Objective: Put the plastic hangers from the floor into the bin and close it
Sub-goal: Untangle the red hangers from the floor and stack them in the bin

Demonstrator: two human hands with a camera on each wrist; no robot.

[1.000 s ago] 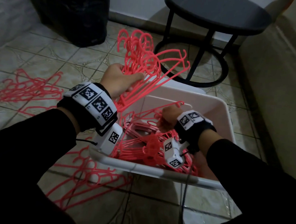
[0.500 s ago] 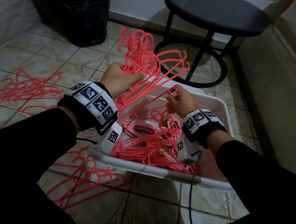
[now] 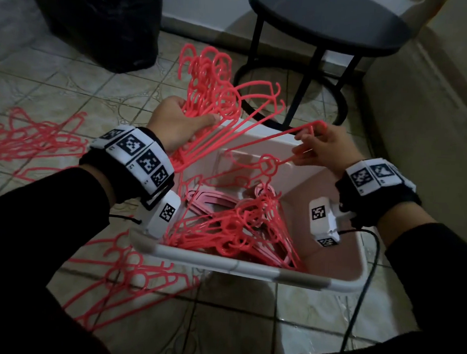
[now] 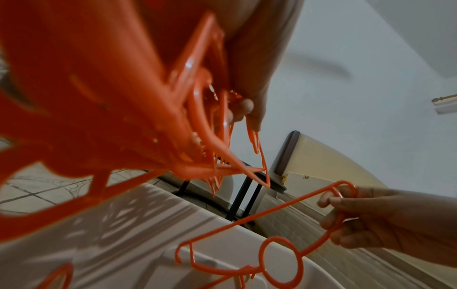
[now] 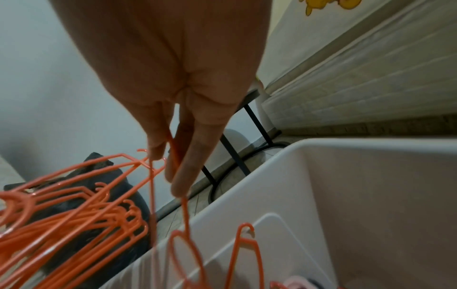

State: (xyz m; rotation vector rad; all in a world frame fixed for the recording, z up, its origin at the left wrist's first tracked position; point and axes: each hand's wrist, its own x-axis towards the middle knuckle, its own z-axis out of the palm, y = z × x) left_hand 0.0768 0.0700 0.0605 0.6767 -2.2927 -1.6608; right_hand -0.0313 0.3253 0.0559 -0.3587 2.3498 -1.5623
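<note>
Your left hand (image 3: pixel 175 121) grips a hanger bunch (image 3: pixel 213 80); your right hand (image 3: pixel 330 147) pinches one hanger (image 3: pixel 268 162). It has just lifted from the bin (image 3: pixel 248 268), at six o'clock, so sorting continues.

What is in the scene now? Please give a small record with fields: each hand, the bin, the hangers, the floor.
left hand: the left hand grips a bundle of hangers above the bin's far left corner
right hand: the right hand pinches a single hanger over the bin
bin: the white bin is open; no lid is visible
in bin: a pile of hangers lies inside
floor: loose hangers lie on the tiles near the bin, with more hangers on the left
nearby: black round table behind the bin
</note>
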